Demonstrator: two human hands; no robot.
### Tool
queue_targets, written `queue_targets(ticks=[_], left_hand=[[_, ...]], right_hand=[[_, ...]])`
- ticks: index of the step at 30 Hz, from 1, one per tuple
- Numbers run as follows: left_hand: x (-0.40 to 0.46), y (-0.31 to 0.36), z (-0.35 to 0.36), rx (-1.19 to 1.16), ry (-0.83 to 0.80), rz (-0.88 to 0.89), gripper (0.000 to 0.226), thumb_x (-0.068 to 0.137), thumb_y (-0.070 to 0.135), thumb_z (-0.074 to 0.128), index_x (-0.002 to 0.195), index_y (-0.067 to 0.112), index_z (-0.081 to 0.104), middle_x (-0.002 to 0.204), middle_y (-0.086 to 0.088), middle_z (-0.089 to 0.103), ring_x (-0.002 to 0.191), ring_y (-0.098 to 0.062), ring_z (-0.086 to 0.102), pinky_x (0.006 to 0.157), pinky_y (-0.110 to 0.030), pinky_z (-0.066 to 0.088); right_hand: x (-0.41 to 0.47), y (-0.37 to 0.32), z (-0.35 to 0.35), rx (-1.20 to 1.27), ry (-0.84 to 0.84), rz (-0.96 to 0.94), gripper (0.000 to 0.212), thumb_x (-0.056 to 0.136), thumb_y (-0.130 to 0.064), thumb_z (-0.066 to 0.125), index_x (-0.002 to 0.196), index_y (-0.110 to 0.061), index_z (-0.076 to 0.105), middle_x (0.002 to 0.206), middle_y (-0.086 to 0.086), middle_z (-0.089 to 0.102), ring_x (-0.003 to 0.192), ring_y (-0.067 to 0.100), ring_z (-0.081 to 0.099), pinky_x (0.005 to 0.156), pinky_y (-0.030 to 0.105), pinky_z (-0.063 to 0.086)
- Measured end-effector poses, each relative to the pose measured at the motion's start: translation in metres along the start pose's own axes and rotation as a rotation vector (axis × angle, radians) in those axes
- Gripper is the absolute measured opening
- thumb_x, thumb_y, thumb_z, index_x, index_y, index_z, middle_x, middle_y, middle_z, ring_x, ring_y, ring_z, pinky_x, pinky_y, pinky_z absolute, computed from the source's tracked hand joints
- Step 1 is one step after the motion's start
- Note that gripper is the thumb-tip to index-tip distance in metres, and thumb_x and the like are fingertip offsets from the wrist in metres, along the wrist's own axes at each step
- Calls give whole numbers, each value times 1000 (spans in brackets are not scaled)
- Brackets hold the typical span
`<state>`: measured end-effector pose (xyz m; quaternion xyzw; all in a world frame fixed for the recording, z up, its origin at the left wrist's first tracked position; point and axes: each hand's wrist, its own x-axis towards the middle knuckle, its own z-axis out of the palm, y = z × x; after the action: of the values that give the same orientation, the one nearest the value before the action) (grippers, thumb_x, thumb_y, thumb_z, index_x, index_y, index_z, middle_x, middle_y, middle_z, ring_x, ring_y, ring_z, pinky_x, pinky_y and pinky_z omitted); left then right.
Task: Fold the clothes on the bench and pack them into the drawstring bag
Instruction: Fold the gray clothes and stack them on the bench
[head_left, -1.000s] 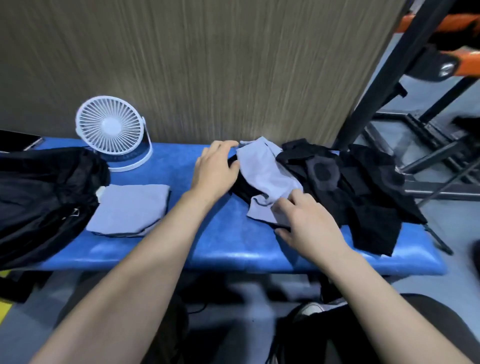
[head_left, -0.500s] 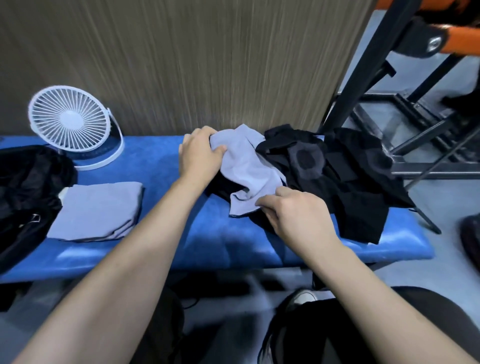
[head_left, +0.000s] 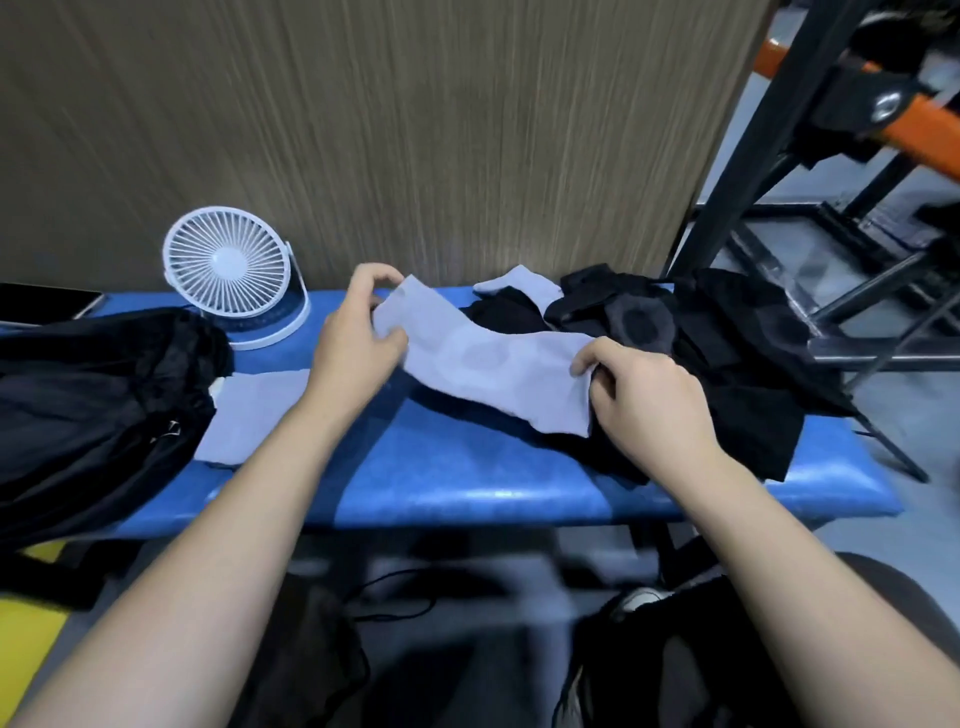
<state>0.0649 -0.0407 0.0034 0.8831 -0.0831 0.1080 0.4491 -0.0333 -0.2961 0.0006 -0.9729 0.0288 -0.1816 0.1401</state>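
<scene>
A light grey garment (head_left: 483, 364) is stretched between my two hands above the blue bench (head_left: 467, 488). My left hand (head_left: 358, 338) grips its upper left corner; my right hand (head_left: 644, 395) grips its right edge. Under it and to the right lies a heap of black clothes (head_left: 727, 358), with another bit of grey cloth (head_left: 524, 280) at the back. A folded grey piece (head_left: 249, 415) lies left of my left arm. The black drawstring bag (head_left: 93, 410) slumps over the bench's left end.
A small white desk fan (head_left: 228, 270) stands at the back left against a wood-grain wall. A dark flat device (head_left: 47, 306) lies at the far left. Black metal frames and an orange bar (head_left: 919, 130) stand to the right. My legs are under the bench's front edge.
My hands have lifted the grey garment off the black heap and pulled it out wide between them. The left hand went left; the view also shifted.
</scene>
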Motion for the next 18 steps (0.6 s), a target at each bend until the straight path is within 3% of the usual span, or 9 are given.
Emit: queue_targets(ticks=[2,4,6,9,14,16,18], left_hand=[[-11,-10,-10,53,-89,13,52,75,1,55,112,38,54,102,17,64,73,0,54,65,-23,43],[-21,-20,-15,84,-171,43,48,75,-1,58,107,34,63,110,18,64,85,8,54,79,-16,43],[-32,-28,-17,97,-230,18,40,79,1,62,106,30,68,102,12,63,77,11,52,73,-8,37],[-43,-38,-16,50,-258,-33,25,91,12,61,103,33,70,67,15,49,55,0,45,56,-13,33],[-45,-45,-18,-149,-273,-138,26,98,6,52,108,24,69,69,1,36,55,-4,43,62,-28,55],[-48,-43,-21,-212,-271,-142,27,97,0,50,112,17,64,68,-1,30,57,-7,38,58,-22,53],[-51,-43,-25,-246,-263,-147,28,96,-3,49,115,14,62,65,-1,28,54,-8,31,51,-15,40]], right_hand=[[4,-2,2,13,-50,22,31,88,-7,49,100,-31,65,78,1,62,78,37,59,62,36,33],[7,-3,4,45,-82,30,35,86,-3,48,99,-32,63,72,-5,55,75,32,56,62,36,36],[9,-5,5,108,-99,32,36,85,-1,46,97,-32,61,68,-7,55,72,29,56,62,38,43],[12,-12,2,284,-129,37,36,82,1,46,93,-29,63,63,-6,54,60,17,50,60,36,45],[13,-42,-2,588,-138,-46,31,84,0,51,94,-26,66,62,-6,53,56,6,44,56,18,37],[14,-58,0,689,-138,-74,30,85,0,53,93,-26,68,67,-7,59,58,9,46,57,20,39],[16,-75,7,761,-150,-103,28,86,2,55,92,-22,69,77,-9,65,60,9,49,58,19,40]])
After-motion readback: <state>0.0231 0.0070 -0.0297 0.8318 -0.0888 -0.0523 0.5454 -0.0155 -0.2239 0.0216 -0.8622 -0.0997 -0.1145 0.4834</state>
